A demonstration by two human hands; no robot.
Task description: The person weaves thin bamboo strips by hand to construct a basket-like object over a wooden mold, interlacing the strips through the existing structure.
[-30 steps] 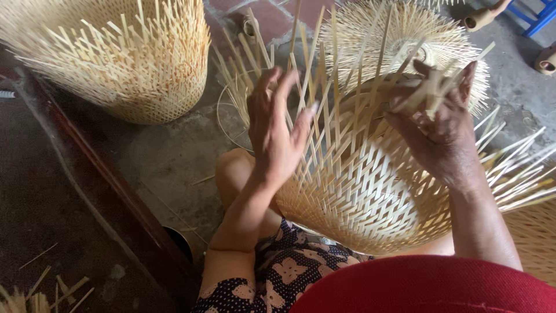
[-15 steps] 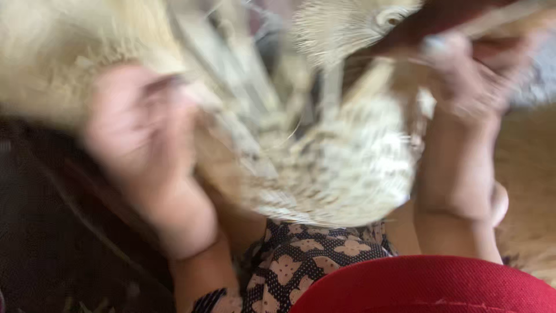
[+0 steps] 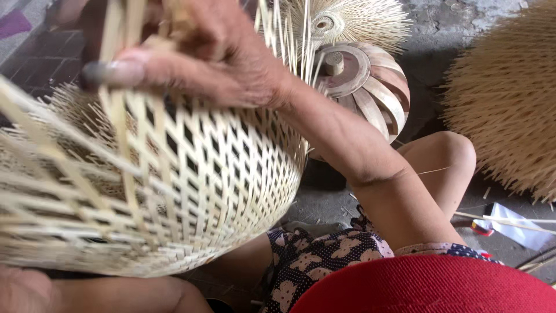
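Right hand at top of frame, fingers curled over the upper edge of the pale open-weave bamboo basket, pinching a loose upright strip; thumb runs left along the rim. Clamped on the basket, not spread.

Basket is held up close to the camera, tilted, filling the left half of the view, its rounded body above the lap. Diamond lattice on the side wall, tighter horizontal weave near the lower edge, unfinished strip ends sticking up past the hand.

Left hand only partly in view at the bottom-left corner, below the basket; forearm runs along the bottom edge. Cannot tell if it grips or just props the underside.

Around it:
- round wooden form of curved slats with a central peg, on the ground just behind the right forearm
- spiky straw-coloured woven piece behind that form
- large bristly bamboo woven dome at right, well apart from the hands
- bare knee between form and dome
- dark floral-print fabric over the lap
- red brim at bottom edge
- grey concrete floor
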